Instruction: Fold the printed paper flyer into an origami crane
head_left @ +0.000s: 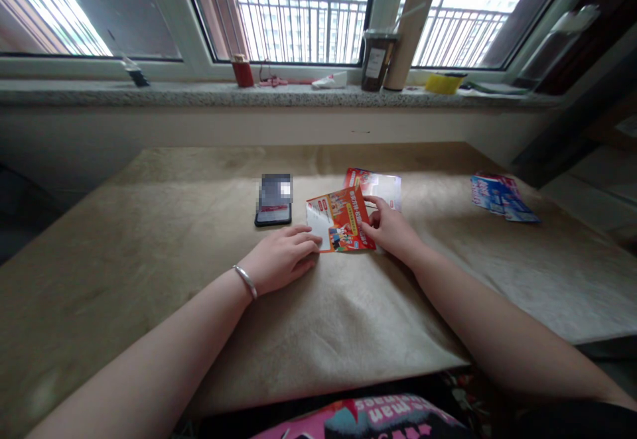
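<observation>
An orange and white printed card (340, 219) lies on the beige cloth-covered table (164, 240). My left hand (281, 258), with a silver bracelet on its wrist, rests palm down, fingers stretched flat onto the card's left edge. My right hand (391, 229) pinches the card's right edge with curled fingers. A second glossy red card (375, 186) lies just behind, partly covered by the first card and my right hand.
A black phone (273, 201) lies left of the cards. Blue and red leaflets (500, 197) sit at the table's far right. The stone windowsill (149, 94) holds a red cup (243, 71), a dark jar (377, 61), a cardboard roll (411, 24) and a yellow object (442, 83).
</observation>
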### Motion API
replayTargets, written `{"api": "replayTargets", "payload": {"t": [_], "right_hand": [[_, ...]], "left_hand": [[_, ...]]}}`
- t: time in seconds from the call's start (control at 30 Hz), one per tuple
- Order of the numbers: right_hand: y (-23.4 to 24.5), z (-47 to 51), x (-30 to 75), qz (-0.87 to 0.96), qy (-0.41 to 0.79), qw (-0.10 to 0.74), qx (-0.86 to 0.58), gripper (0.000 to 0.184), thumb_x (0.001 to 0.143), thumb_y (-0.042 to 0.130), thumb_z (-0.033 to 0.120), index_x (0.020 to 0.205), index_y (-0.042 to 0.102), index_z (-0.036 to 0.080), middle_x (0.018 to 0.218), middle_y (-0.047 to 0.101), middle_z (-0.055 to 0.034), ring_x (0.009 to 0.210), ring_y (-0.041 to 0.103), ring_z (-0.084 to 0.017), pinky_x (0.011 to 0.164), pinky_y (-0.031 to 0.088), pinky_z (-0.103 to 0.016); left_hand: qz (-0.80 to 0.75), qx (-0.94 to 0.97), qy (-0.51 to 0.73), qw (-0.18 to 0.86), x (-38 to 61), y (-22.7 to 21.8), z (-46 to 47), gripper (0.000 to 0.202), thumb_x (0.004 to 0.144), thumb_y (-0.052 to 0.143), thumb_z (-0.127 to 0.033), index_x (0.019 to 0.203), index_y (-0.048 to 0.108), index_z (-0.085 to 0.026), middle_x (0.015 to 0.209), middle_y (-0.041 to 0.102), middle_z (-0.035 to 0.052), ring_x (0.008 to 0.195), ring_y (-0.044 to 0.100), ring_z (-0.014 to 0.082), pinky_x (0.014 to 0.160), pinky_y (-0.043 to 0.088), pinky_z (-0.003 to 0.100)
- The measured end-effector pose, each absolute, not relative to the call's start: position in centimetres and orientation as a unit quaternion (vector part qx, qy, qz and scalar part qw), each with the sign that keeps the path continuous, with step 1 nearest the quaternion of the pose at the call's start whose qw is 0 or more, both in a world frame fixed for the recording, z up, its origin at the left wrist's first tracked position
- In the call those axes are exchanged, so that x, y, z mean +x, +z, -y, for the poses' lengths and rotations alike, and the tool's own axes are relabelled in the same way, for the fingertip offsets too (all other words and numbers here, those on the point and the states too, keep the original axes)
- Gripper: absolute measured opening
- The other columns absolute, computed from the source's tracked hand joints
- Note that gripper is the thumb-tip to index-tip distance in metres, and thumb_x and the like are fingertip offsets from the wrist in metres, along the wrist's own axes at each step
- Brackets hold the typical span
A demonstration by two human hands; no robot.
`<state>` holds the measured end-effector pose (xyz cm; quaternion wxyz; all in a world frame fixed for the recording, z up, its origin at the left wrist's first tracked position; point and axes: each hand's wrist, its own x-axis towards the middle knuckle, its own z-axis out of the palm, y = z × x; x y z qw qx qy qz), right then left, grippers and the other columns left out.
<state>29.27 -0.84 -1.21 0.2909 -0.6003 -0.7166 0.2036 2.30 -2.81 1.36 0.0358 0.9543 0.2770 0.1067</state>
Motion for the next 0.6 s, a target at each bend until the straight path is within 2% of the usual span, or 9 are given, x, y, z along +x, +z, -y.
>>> {"api": "replayTargets", "payload": {"t": [0.23, 0.37, 0.47, 0.6], "right_hand": [[-1.47, 0.68, 29.44, 0.707, 0.194, 0.27, -0.625, 0.069, 0.077, 0.061, 0.031, 0.138, 0.032, 0.017, 0.073, 0.063, -0.0004, 0.065, 0.06, -0.016, 0.058, 0.045, -0.026], [-1.18, 0.8, 29.41, 0.729, 0.128, 0.271, -0.616, 0.068, 0.072, 0.065, 0.029, 0.135, 0.041, 0.017, 0.1, 0.061, -0.0089, 0.084, 0.061, -0.021, 0.073, 0.051, -0.034], [-1.02, 0.97, 29.31, 0.758, 0.058, 0.282, -0.585, 0.056, 0.072, 0.064, 0.025, 0.126, 0.052, 0.018, 0.123, 0.051, -0.014, 0.107, 0.054, -0.026, 0.092, 0.047, -0.041], [-0.86, 1.34, 29.0, 0.831, 0.004, 0.248, -0.498, 0.029, 0.076, 0.059, 0.02, 0.103, 0.067, 0.023, 0.133, 0.049, -0.0072, 0.126, 0.039, -0.029, 0.106, 0.035, -0.048]], "left_hand": [[-0.28, 0.954, 0.098, 0.051, 2.41, 1.46, 2.8, 0.03, 0.088, 0.051, -0.026, 0.117, 0.056, -0.02, 0.124, 0.059, 0.0046, 0.117, 0.05, 0.0224, 0.1, 0.044, 0.039], [-0.273, 0.955, 0.102, 0.046, 2.4, 1.34, 2.77, 0.029, 0.089, 0.05, -0.027, 0.117, 0.058, -0.021, 0.124, 0.058, 0.0054, 0.116, 0.05, 0.0223, 0.1, 0.043, 0.039], [-0.27, 0.956, 0.107, 0.043, 2.37, 1.27, 2.79, 0.028, 0.09, 0.05, -0.027, 0.115, 0.058, -0.021, 0.123, 0.058, 0.0059, 0.115, 0.051, 0.022, 0.099, 0.044, 0.038], [-0.278, 0.954, 0.108, 0.037, 2.34, 1.16, 2.84, 0.027, 0.089, 0.051, -0.027, 0.114, 0.058, -0.021, 0.126, 0.056, 0.0063, 0.116, 0.05, 0.0232, 0.098, 0.045, 0.041]]}}
